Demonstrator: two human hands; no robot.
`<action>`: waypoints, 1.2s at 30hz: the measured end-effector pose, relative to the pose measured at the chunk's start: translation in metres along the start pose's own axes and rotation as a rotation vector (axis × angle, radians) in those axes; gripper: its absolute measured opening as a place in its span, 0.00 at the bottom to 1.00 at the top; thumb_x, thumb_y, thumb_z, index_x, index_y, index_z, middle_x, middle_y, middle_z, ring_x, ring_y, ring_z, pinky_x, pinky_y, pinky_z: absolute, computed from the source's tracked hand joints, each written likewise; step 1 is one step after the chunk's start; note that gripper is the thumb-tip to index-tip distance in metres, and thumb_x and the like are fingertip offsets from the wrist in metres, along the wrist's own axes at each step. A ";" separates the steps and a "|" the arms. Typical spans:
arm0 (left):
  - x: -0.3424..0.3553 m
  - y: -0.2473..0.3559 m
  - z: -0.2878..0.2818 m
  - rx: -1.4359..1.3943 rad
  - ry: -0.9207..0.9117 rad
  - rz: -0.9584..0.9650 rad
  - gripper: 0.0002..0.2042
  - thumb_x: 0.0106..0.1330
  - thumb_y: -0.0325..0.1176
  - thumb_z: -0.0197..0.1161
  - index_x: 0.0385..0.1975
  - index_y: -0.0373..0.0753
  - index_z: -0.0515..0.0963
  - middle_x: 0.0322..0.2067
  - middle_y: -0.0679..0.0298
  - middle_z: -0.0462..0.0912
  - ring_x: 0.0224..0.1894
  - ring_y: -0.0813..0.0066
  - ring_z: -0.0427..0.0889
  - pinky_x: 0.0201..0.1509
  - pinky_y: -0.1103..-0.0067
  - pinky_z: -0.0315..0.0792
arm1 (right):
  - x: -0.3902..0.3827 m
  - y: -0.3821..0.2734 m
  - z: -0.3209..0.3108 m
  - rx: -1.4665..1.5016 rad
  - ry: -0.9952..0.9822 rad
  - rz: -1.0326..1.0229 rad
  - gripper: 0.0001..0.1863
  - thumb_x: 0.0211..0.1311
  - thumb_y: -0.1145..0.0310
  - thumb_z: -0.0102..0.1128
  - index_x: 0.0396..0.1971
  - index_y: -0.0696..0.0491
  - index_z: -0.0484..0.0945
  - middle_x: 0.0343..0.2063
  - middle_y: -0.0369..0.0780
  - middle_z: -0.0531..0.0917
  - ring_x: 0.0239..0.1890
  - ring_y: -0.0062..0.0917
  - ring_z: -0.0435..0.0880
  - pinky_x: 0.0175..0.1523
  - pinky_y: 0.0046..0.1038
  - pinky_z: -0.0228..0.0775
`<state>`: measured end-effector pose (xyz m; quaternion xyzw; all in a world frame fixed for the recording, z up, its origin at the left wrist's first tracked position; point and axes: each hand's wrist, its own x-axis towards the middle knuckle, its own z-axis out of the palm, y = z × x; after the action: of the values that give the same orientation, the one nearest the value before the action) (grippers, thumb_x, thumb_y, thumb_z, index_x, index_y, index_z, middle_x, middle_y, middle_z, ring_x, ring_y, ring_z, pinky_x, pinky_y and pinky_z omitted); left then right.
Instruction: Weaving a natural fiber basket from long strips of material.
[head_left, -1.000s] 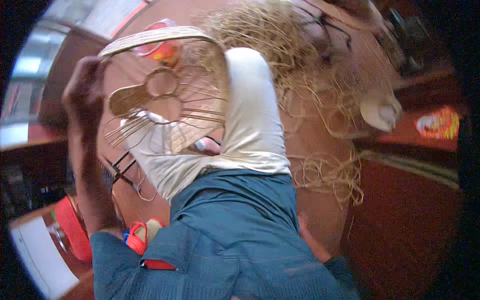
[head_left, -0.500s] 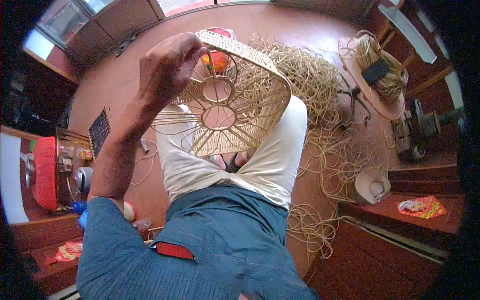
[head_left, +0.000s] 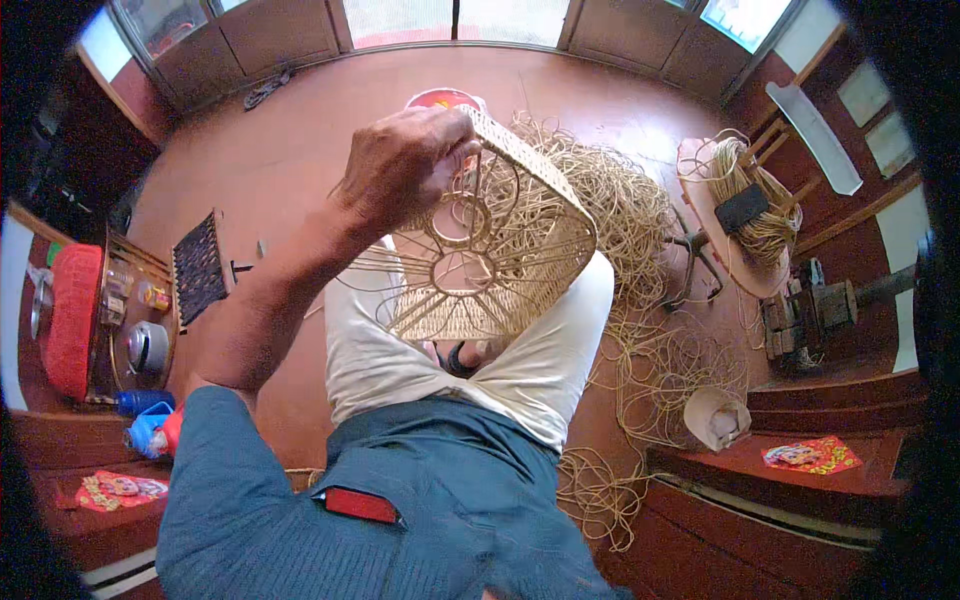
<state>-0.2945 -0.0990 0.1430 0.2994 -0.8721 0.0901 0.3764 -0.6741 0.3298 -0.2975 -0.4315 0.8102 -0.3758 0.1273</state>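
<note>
My left hand (head_left: 412, 160) is closed round the upper left corner of a pale woven basket (head_left: 455, 318), held up between my knees. The basket has tightly woven walls and an openwork face of wire or cord spokes running round two rings, one above the other. Several loose strands stretch from the lower ring toward the left. My fingers are partly hidden behind the rim. No part of my right hand or right arm shows. A big tangled heap of straw-coloured cord (head_left: 610, 180) lies on the floor just beyond the basket.
Right of the heap, a coil of cord (head_left: 765, 215) with a dark rectangular pad (head_left: 742, 210) rests on a long board. Loose cord trails to a cream bowl-like container (head_left: 715, 420). A red bucket (head_left: 440, 97) stands behind the basket; a dark woven panel (head_left: 200, 268) is at left.
My head view has tilted up and shows more of the far floor and doors. Against my knees, the left hand and basket have shifted slightly right. The grip stays closed.
</note>
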 end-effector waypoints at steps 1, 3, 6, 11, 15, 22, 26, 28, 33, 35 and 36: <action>0.000 -0.001 -0.001 -0.009 -0.028 -0.029 0.08 0.70 0.37 0.74 0.37 0.41 0.84 0.35 0.58 0.89 0.39 0.55 0.89 0.41 0.65 0.82 | 0.004 -0.010 -0.002 0.010 0.023 -0.012 0.10 0.70 0.71 0.64 0.47 0.56 0.85 0.44 0.44 0.90 0.51 0.39 0.86 0.61 0.40 0.77; 0.000 -0.005 -0.002 -0.010 -0.042 -0.042 0.09 0.70 0.39 0.73 0.36 0.41 0.83 0.33 0.59 0.88 0.37 0.55 0.89 0.40 0.64 0.81 | 0.034 -0.044 -0.007 0.035 0.063 -0.036 0.09 0.70 0.72 0.64 0.46 0.57 0.86 0.44 0.44 0.90 0.50 0.38 0.87 0.61 0.40 0.77; 0.004 -0.005 0.001 -0.015 -0.043 -0.054 0.11 0.71 0.42 0.72 0.35 0.42 0.82 0.31 0.58 0.87 0.35 0.55 0.87 0.38 0.64 0.80 | 0.121 -0.182 -0.026 0.242 0.125 -0.075 0.10 0.70 0.74 0.65 0.47 0.59 0.85 0.49 0.45 0.89 0.52 0.37 0.87 0.62 0.37 0.77; 0.018 -0.003 0.014 -0.020 -0.081 -0.054 0.12 0.72 0.44 0.71 0.34 0.42 0.82 0.28 0.57 0.84 0.33 0.54 0.87 0.37 0.62 0.79 | 0.223 -0.409 -0.038 0.334 0.146 -0.637 0.16 0.67 0.76 0.69 0.54 0.57 0.85 0.51 0.46 0.88 0.54 0.38 0.88 0.62 0.36 0.78; 0.021 -0.003 0.011 -0.017 -0.076 -0.054 0.13 0.71 0.44 0.72 0.33 0.42 0.80 0.27 0.56 0.83 0.31 0.53 0.87 0.35 0.61 0.79 | 0.242 -0.493 0.001 0.384 0.079 -0.820 0.19 0.67 0.71 0.75 0.55 0.56 0.82 0.47 0.44 0.87 0.52 0.32 0.88 0.59 0.35 0.80; 0.012 0.010 0.013 -0.047 -0.027 -0.020 0.11 0.70 0.40 0.72 0.33 0.41 0.78 0.27 0.57 0.84 0.31 0.55 0.87 0.35 0.62 0.80 | 0.251 -0.515 0.024 0.515 0.057 -0.829 0.13 0.63 0.72 0.78 0.44 0.56 0.84 0.39 0.43 0.85 0.40 0.33 0.88 0.47 0.35 0.81; 0.003 0.018 0.009 -0.069 -0.028 -0.052 0.11 0.69 0.38 0.71 0.34 0.41 0.77 0.29 0.59 0.84 0.34 0.57 0.88 0.37 0.62 0.81 | 0.242 -0.515 0.019 0.409 0.068 -0.801 0.11 0.63 0.71 0.79 0.40 0.55 0.85 0.35 0.41 0.85 0.37 0.31 0.86 0.46 0.32 0.80; 0.001 0.019 0.014 -0.106 -0.002 -0.031 0.10 0.70 0.38 0.69 0.35 0.41 0.77 0.29 0.58 0.83 0.36 0.57 0.88 0.38 0.62 0.81 | 0.237 -0.510 0.021 0.443 0.073 -0.718 0.10 0.64 0.70 0.80 0.39 0.55 0.86 0.34 0.41 0.86 0.38 0.31 0.85 0.46 0.32 0.79; -0.003 0.016 0.007 -0.127 -0.021 -0.098 0.08 0.72 0.37 0.68 0.35 0.40 0.79 0.30 0.55 0.83 0.37 0.54 0.88 0.42 0.59 0.81 | 0.245 -0.518 0.022 0.454 0.110 -0.854 0.09 0.63 0.73 0.80 0.39 0.55 0.87 0.35 0.40 0.86 0.36 0.27 0.84 0.45 0.29 0.79; -0.007 0.005 0.005 -0.200 -0.019 -0.161 0.08 0.73 0.37 0.68 0.38 0.39 0.82 0.32 0.52 0.85 0.38 0.50 0.88 0.42 0.59 0.81 | 0.240 -0.530 0.024 0.504 0.055 -0.760 0.08 0.63 0.74 0.79 0.39 0.56 0.87 0.34 0.40 0.85 0.37 0.27 0.85 0.45 0.29 0.80; -0.006 0.003 0.007 -0.218 -0.035 -0.156 0.08 0.73 0.37 0.68 0.38 0.39 0.82 0.32 0.52 0.85 0.38 0.50 0.88 0.42 0.59 0.81 | 0.241 -0.530 0.024 0.494 0.061 -0.737 0.08 0.63 0.74 0.79 0.39 0.56 0.87 0.34 0.40 0.85 0.37 0.27 0.85 0.45 0.29 0.80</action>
<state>-0.2971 -0.0970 0.1339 0.3251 -0.8573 -0.0401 0.3972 -0.4856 -0.0565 0.0954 -0.6368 0.4914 -0.5911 0.0601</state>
